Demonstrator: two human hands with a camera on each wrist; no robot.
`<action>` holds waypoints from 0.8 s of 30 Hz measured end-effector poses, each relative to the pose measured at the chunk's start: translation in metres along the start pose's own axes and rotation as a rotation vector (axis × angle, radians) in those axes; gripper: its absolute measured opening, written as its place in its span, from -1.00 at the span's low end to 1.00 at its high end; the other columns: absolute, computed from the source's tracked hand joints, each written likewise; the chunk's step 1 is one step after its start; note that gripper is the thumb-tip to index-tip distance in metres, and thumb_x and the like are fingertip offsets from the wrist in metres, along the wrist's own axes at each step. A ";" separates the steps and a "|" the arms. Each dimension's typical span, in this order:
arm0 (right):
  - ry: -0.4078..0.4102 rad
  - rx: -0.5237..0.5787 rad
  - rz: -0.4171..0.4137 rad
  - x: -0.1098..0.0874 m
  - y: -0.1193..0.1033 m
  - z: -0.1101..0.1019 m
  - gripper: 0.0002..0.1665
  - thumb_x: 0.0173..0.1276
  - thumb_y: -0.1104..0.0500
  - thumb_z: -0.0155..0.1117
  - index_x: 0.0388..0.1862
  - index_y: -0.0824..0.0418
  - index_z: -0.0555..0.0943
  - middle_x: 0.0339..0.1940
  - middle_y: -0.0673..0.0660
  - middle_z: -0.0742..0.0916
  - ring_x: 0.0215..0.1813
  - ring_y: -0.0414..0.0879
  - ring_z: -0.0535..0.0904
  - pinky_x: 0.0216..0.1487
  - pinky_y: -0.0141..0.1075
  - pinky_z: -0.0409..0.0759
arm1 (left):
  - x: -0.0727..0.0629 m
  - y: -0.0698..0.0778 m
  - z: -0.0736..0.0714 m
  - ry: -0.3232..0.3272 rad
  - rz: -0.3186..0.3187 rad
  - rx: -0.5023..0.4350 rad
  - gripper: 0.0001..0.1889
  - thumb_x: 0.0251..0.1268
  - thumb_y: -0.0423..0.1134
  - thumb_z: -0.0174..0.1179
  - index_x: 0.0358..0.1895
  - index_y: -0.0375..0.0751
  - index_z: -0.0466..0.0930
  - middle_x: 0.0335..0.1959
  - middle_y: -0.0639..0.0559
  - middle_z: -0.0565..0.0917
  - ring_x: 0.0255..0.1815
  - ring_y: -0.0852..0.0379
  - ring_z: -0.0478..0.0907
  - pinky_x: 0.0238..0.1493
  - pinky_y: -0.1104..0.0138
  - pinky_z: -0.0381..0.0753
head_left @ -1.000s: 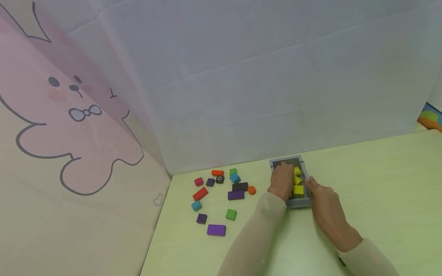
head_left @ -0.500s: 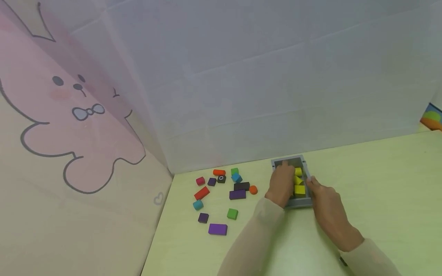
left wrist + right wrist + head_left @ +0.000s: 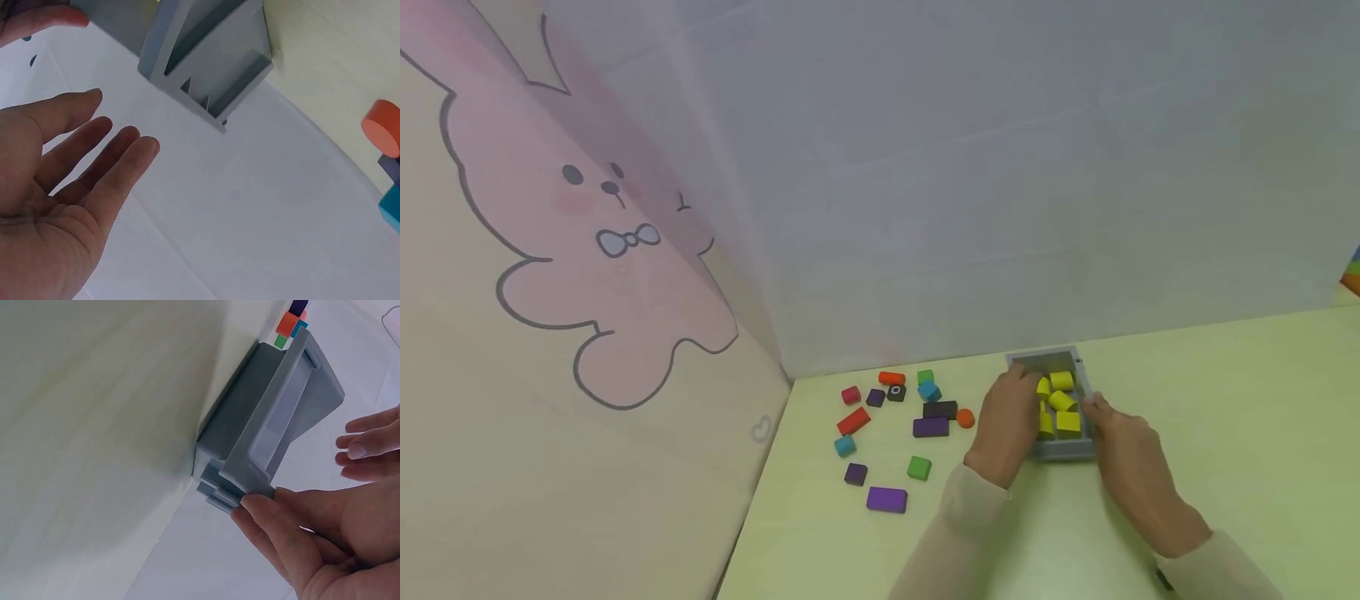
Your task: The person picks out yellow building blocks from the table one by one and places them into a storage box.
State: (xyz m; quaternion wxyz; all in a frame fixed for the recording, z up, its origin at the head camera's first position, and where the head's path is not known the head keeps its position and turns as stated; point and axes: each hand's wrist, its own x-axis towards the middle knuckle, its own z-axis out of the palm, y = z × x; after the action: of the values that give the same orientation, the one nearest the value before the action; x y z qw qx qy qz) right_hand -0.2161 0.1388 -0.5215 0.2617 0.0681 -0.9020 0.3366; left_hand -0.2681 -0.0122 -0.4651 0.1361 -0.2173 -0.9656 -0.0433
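A grey plastic bin [image 3: 1063, 451] stands near the back of the table, holding several yellow blocks [image 3: 1068, 425], some cylindrical. My right hand [image 3: 1138, 471] pinches its right rim between thumb and fingers, as the right wrist view shows with that hand [image 3: 312, 544] at the bin's corner. At the bin's left side is my left hand [image 3: 1009, 423], overlapping the left rim in the head view. In the left wrist view this hand [image 3: 75, 181] has relaxed, slightly bent fingers with nothing between them, apart from the bin [image 3: 219, 69].
Left of the bin lie several loose blocks, among them a purple block [image 3: 887, 500], a green cube [image 3: 919, 467], a red block [image 3: 853, 421] and an orange disc [image 3: 966, 418]. A pale wall [image 3: 1000, 208] rises behind the table, and a rabbit-printed sheet [image 3: 640, 292] hangs at left.
My left hand has drawn back from inside the bin to its left side, uncovering more yellow blocks. The right hand keeps its hold on the rim. The head view has shifted slightly left.
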 end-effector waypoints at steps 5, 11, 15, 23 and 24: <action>0.000 0.015 -0.015 0.001 0.006 0.000 -0.62 0.27 0.66 0.20 0.04 0.52 0.71 0.08 0.59 0.66 -0.52 0.45 0.65 -0.78 -0.18 0.41 | -0.011 -0.008 -0.008 0.028 -0.076 -0.134 -0.73 0.45 -0.29 0.38 0.16 -0.14 0.76 0.08 0.08 0.73 0.04 0.22 0.70 0.14 0.50 0.64; 0.009 0.005 -0.031 0.004 0.013 0.000 -0.61 0.27 0.67 0.17 0.03 0.52 0.71 0.06 0.59 0.67 -0.61 0.35 0.62 -0.80 -0.19 0.38 | -0.022 -0.018 -0.012 0.043 -0.134 -0.168 -0.69 0.44 -0.24 0.40 0.19 -0.14 0.75 0.13 0.06 0.73 0.08 0.18 0.71 0.15 0.45 0.67; -0.014 0.030 -0.018 0.003 0.019 -0.002 -0.59 0.24 0.65 0.22 0.09 0.56 0.68 0.12 0.59 0.66 -0.74 0.08 0.47 -0.78 -0.29 0.25 | -0.030 -0.023 -0.011 0.028 -0.166 -0.192 -0.69 0.46 -0.23 0.38 0.19 -0.15 0.75 0.15 0.03 0.73 0.10 0.14 0.72 0.17 0.40 0.69; -0.223 0.091 0.091 -0.005 0.038 -0.017 -0.25 0.39 0.35 0.41 0.51 0.49 0.39 0.14 0.64 0.65 -0.16 0.45 0.76 -0.55 -0.17 0.59 | -0.055 -0.030 -0.004 -0.001 -0.233 -0.222 -0.62 0.51 -0.15 0.33 0.30 -0.12 0.68 0.19 0.04 0.72 0.20 0.11 0.68 0.18 0.28 0.70; -0.266 0.089 0.108 -0.006 0.040 -0.019 -0.17 0.44 0.28 0.41 0.57 0.48 0.29 0.09 0.66 0.66 -0.21 0.45 0.75 -0.47 -0.08 0.65 | -0.058 -0.032 -0.003 -0.010 -0.245 -0.235 -0.59 0.52 -0.13 0.32 0.34 -0.13 0.65 0.22 0.03 0.71 0.24 0.10 0.66 0.21 0.25 0.69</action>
State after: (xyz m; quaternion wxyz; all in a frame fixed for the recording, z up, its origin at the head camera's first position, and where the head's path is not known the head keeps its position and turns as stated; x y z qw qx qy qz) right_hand -0.2145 0.1815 -0.5354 0.1181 0.0748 -0.9153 0.3777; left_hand -0.2305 -0.0648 -0.4795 0.0987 -0.1127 -0.9738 -0.1710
